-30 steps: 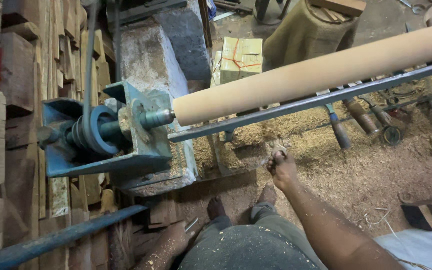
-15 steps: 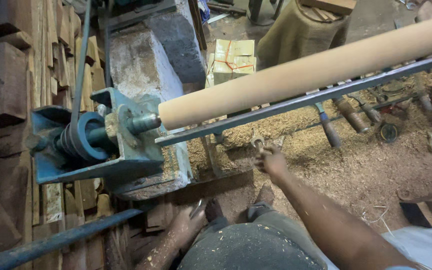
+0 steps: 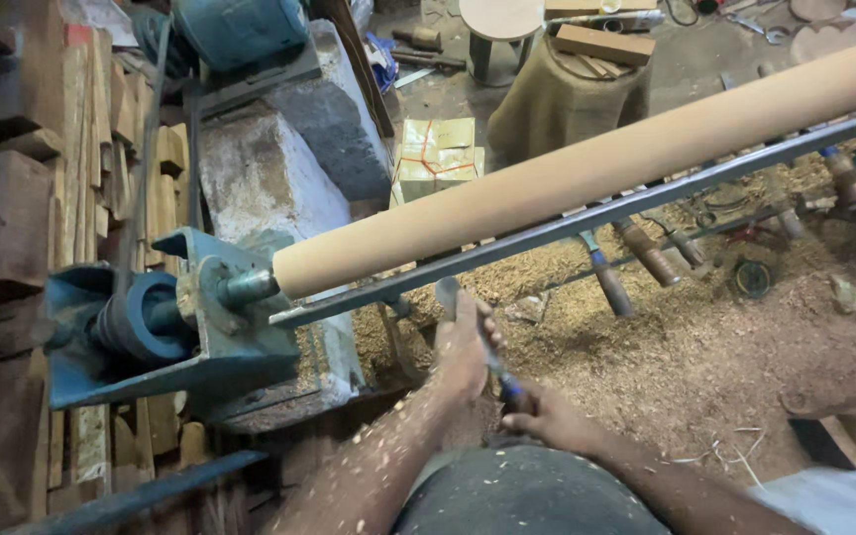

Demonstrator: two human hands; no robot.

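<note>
Below the long metal tool rest [image 3: 587, 220] of a wood lathe, both hands are closed together on one chisel [image 3: 470, 327]. Its metal blade [image 3: 447, 293] points up toward the rest, its tip just beneath the bar, and its blue-ended handle [image 3: 510, 389] runs down toward the person's lap. The left hand [image 3: 463, 349] wraps the shaft near the blade, fingers curled round it, while the right hand [image 3: 547, 416] grips the handle end lower down, the two hands just beside each other. Above the rest lies a long, pale, round wooden cylinder [image 3: 587, 163], slanting from lower left to upper right across the view; the chisel is not touching it. The cylinder's left end sits on the spindle of a blue headstock [image 3: 190, 332] with a dark pulley [image 3: 136, 322]. Sawdust [image 3: 705, 337] covers the ground under the lathe, and flecks of it cling to the left forearm. Several other wooden-handled chisels [image 3: 646, 253] lie in the shavings beyond the rest. Stacked wood blocks [image 3: 12, 198] stand at the left, and a bound bundle of pale blocks [image 3: 438, 159] sits behind the cylinder.
</note>
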